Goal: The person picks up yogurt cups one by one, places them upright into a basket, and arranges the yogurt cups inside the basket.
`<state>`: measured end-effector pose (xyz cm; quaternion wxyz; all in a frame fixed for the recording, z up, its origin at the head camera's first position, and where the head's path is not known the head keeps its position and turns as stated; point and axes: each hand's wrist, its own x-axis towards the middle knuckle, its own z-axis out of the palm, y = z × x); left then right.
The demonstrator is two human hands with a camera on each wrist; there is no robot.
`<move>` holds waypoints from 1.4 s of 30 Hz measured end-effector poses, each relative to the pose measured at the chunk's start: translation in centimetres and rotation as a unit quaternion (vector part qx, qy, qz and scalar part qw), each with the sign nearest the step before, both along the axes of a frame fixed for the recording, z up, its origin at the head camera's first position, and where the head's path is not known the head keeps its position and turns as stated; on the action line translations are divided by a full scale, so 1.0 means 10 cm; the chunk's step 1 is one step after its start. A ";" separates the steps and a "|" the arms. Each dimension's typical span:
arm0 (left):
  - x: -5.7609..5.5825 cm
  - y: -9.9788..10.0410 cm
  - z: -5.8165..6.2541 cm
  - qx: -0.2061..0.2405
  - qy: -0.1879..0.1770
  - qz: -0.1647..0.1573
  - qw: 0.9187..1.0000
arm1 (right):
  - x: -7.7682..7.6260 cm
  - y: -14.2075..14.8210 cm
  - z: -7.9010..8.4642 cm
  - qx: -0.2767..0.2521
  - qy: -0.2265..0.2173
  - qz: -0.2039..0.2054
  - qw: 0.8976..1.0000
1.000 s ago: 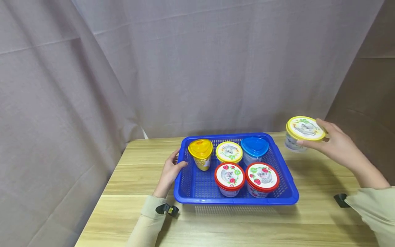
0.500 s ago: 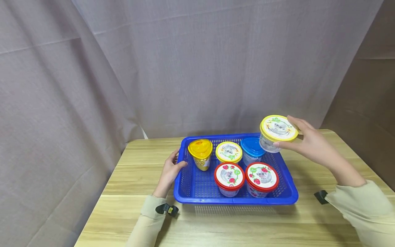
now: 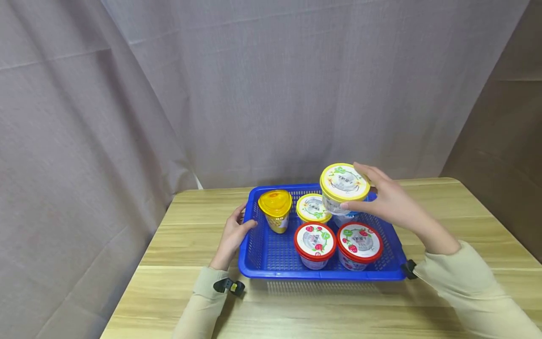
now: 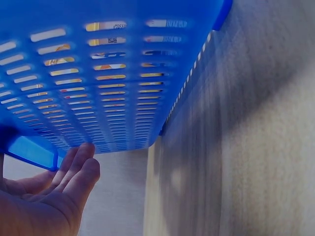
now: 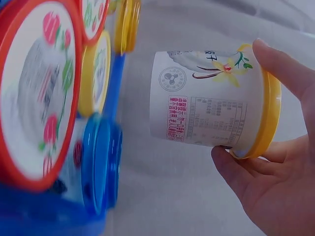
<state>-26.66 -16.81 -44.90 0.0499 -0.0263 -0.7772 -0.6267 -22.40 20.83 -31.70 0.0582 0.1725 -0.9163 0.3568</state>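
My right hand grips a round plastic tub by its yellow lid, above the back of the basket. In the right wrist view, thumb and fingers pinch the lid's edge, and the tub's printed side shows a vanilla flower. My left hand holds the left rim of the blue mesh basket, thumb over the rim and fingers against the outer wall. Inside stand a yellow cup, another yellow-lidded tub and two red-lidded tubs. A blue-lidded cup is mostly hidden beneath the held tub in the head view.
The basket sits on a wooden table, with bare wood to its left, front and right. A grey curtain hangs just behind the table. The basket's left interior has bare mesh floor in front of the yellow cup.
My right hand has carried the yellow-lidded tub leftward, from beyond the basket's right side to over the blue-lidded cup. The left hand and the basket have stayed in place.
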 end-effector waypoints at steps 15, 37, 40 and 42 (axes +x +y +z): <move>0.28 0.08 0.39 -0.003 -0.001 -0.016 1.000 | 0.05 -0.50 -0.12 -0.031 -0.013 0.061 0.998; 0.26 0.07 0.37 -0.001 -0.007 -0.006 1.000 | 0.11 -1.12 -0.37 -0.034 -0.062 0.100 0.993; 0.26 0.10 0.38 -0.006 -0.011 -0.009 1.000 | 0.13 -1.15 -0.41 -0.027 -0.070 0.104 0.992; 0.27 0.11 0.39 -0.011 -0.014 -0.011 1.000 | 0.13 -1.17 -0.45 -0.024 -0.062 0.113 0.991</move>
